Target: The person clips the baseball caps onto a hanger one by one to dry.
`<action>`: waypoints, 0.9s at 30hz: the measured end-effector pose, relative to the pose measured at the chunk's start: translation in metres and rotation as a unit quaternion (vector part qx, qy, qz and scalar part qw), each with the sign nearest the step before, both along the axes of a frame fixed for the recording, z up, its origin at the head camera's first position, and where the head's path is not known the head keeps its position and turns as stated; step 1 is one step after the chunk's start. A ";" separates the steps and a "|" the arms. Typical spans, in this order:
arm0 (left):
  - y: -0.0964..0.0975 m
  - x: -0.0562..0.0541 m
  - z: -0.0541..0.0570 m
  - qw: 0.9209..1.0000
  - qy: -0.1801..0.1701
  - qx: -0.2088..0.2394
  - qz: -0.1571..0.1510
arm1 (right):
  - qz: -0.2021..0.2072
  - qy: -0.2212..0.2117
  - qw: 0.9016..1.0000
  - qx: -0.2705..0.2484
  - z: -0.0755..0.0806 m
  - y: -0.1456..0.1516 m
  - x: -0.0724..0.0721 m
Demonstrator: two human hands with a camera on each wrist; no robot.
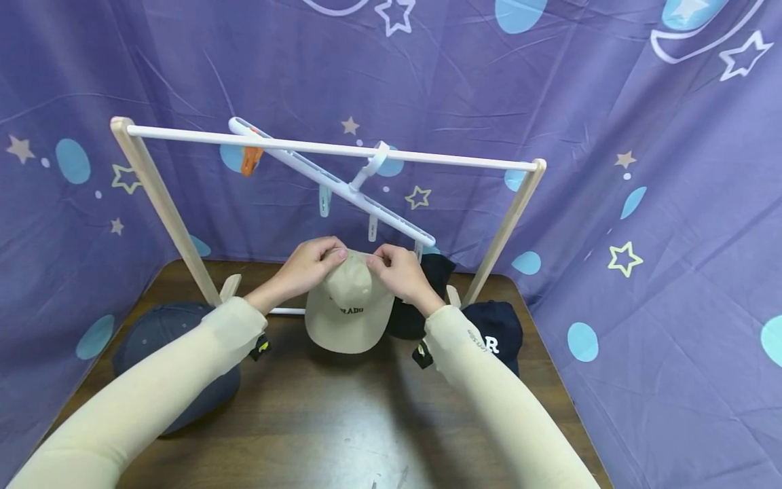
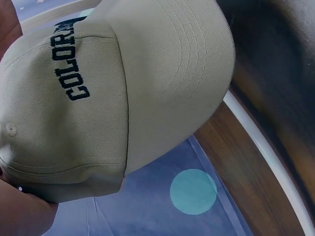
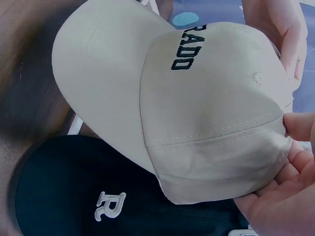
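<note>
A beige baseball cap (image 1: 348, 299) with dark lettering is held up between both hands, its brim pointing down and toward the camera. The left hand (image 1: 313, 266) pinches the crown's upper left edge, thumb in front. On the opposite side, the right hand (image 1: 400, 273) grips the edge; in the right wrist view its thumb lies outside and the other fingers (image 3: 290, 177) are partly hidden behind the cloth. Just above the hands, a white hanger (image 1: 342, 187) slants from a white rod (image 1: 305, 145), with an orange clip (image 1: 250, 160) and several pale clips (image 1: 373, 227) on it.
Behind the right hand hangs a black cap (image 1: 435, 275), below the hanger's low end. A navy cap (image 1: 504, 326) with a white R lies at the right, a dark grey cap (image 1: 165, 329) at the left. Wooden posts (image 1: 168, 210) carry the rod above the brown table (image 1: 305, 421).
</note>
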State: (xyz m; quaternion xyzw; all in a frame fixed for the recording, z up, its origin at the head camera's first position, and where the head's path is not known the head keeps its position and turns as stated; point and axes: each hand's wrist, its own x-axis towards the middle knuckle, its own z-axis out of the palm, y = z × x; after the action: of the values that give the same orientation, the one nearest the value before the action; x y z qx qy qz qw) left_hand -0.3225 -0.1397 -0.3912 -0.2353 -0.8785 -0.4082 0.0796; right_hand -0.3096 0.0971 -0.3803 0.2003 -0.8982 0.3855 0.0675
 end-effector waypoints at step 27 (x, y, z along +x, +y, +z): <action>0.017 -0.014 0.010 1.000 0.006 -0.009 0.004 | -0.055 0.003 0.998 0.002 0.014 0.000 -0.006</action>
State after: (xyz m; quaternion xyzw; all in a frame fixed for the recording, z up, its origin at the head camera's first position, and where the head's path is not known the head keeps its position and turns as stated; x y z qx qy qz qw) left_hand -0.3368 -0.1228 -0.3817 -0.2345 -0.8826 -0.3987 0.0843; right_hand -0.3160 0.0973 -0.3664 0.1519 -0.9083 0.3791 0.0908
